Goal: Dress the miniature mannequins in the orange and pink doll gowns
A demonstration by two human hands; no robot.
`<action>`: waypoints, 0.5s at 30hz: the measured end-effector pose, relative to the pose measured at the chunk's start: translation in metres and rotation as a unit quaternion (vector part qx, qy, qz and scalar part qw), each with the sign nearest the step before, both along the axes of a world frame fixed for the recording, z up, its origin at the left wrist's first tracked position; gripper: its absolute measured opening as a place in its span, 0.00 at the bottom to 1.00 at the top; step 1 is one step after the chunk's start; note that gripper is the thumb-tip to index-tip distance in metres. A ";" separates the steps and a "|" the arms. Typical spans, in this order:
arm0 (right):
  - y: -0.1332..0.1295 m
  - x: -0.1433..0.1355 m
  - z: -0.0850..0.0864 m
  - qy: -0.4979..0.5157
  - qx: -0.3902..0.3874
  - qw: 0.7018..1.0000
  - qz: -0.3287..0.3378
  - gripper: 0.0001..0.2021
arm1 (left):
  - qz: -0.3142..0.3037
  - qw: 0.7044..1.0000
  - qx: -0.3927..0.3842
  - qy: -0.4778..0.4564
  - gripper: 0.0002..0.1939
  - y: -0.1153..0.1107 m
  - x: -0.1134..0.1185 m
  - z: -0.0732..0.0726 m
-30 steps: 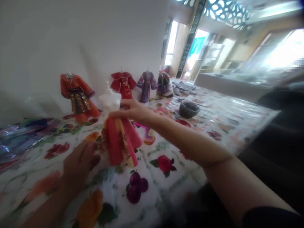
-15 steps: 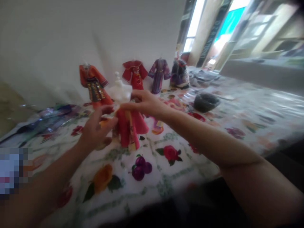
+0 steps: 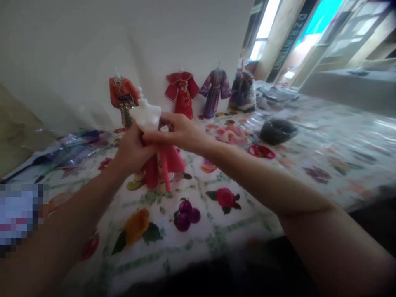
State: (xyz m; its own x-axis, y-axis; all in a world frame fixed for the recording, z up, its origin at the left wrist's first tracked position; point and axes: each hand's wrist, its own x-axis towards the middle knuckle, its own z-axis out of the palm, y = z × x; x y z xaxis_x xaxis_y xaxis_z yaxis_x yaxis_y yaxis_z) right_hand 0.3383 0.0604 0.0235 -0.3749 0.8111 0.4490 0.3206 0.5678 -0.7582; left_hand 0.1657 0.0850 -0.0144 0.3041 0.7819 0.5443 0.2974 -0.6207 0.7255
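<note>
Left hand: this hand [image 3: 133, 150] is at the waist; its fingers are mostly hidden, so I cannot tell if they close.
Right hand: this hand [image 3: 182, 130] has its fingers clamped on the top of the pink cloth skirt [image 3: 175, 160].
Doll body: the shiny white armless plastic body [image 3: 147, 115] is between the hands, above the skirt; the hands cover its waist.
Orange long-sleeved robe [image 3: 123, 91]: its bottom hides behind the left hand.
Dark rounded bundle [image 3: 278, 131]: blurry, behind the red-handled scissors [image 3: 261, 152].
White fruit-print surface [image 3: 198, 247]: stretches from the skirt to its near edge.
</note>
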 end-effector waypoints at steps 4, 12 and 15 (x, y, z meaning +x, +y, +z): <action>-0.003 0.032 0.000 -0.044 0.051 0.997 -0.035 0.18 | 0.028 0.999 -0.027 0.010 0.29 0.000 -0.002 -0.002; -0.031 0.112 -0.073 -0.404 -0.018 0.908 -0.104 0.06 | -0.062 0.993 -0.056 -0.088 0.33 0.000 -0.009 -0.008; -0.039 0.117 -0.107 -0.413 -0.014 0.899 -0.146 0.06 | -0.071 0.991 -0.057 -0.099 0.31 -0.003 -0.011 -0.010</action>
State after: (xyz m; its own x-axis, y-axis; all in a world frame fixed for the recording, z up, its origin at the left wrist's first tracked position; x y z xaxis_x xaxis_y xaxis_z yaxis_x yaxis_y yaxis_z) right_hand 0.4551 0.0212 -0.0837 -0.3399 0.9358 0.0938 0.9128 0.3523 -0.2065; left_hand 0.1542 0.0823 -0.0245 0.3105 0.7991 0.5148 0.0578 -0.5564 0.8289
